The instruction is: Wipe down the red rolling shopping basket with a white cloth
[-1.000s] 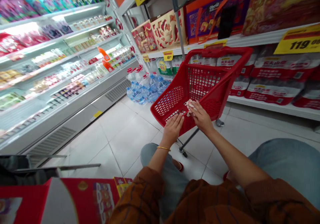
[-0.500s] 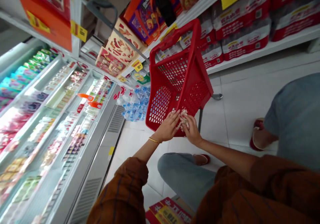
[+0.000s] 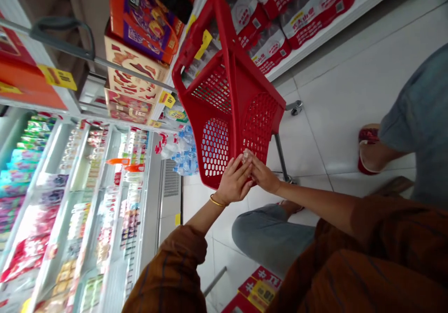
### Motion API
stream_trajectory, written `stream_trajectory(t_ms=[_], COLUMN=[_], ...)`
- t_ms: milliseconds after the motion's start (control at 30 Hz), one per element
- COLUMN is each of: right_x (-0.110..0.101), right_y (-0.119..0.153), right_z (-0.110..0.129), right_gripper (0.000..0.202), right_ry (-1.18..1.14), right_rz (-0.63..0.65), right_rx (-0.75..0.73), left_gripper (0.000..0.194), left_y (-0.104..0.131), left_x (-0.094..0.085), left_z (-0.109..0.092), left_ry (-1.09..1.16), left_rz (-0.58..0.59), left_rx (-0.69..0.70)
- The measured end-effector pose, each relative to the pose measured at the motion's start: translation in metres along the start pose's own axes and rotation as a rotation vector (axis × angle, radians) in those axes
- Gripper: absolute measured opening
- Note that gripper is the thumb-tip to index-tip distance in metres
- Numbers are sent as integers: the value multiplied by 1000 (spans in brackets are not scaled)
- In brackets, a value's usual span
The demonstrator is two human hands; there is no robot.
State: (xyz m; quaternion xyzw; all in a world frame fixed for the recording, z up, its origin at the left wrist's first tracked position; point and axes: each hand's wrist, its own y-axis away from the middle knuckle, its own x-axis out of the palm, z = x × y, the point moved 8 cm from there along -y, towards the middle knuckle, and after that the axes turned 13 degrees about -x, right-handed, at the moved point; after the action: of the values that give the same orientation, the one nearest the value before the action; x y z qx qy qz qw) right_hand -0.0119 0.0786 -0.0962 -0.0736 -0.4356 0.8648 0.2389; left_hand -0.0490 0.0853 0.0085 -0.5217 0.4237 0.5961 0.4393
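My left hand [image 3: 234, 178], a gold bracelet at its wrist, meets my right hand [image 3: 265, 175] at the near rim of a red shopping basket [image 3: 229, 61]. Fingers of both hands are pressed together around a small, pale, crumpled thing [image 3: 247, 156]. Most of it is hidden by the fingers, and I cannot make out its kind. The basket has perforated sides, a thick red handle and a metal frame with small wheels; it stands tilted in my view.
On the left is a lit refrigerated shelf [image 3: 101, 196] of packaged goods. Gift boxes [image 3: 133, 68] and a grey handle on a rod [image 3: 65, 35] are at upper left. Packs of bottled water [image 3: 311, 17] line the lower right shelf. A red carton [image 3: 257, 287] lies near my knee.
My view has turned, and the basket appears larger and further left. My hands have closed together over the pale crumpled thing, which showed more before.
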Motion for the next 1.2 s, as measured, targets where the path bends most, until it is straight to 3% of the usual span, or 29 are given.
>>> stream_trajectory(t_ms=[233,467,633,767,1000,1200], right_x=[-4,-18,-29,-35,-23,-15], right_y=[12,57,79,61,4,12], right_z=[-11,-33,-48,-41,-17,-27], right_gripper=[63,59,59,59,62,64], right_ry=[-28,-3,17,31,64,75], right_rz=[57,108,86,-4,-74,-47], right_rx=[0,36,75,92,73,27], left_gripper=[44,47,52,48,33,32], left_y=[-4,-9,-20,-35,-48,-50], left_x=[2,6,14,15,8,8], left_z=[-4,-6,-10,-11,-11,-13], left_ry=[-82,-131,-181,-220,-117,-101], left_rz=[4,99,294,400,278,259], left_rx=[61,116,240,354,418,407])
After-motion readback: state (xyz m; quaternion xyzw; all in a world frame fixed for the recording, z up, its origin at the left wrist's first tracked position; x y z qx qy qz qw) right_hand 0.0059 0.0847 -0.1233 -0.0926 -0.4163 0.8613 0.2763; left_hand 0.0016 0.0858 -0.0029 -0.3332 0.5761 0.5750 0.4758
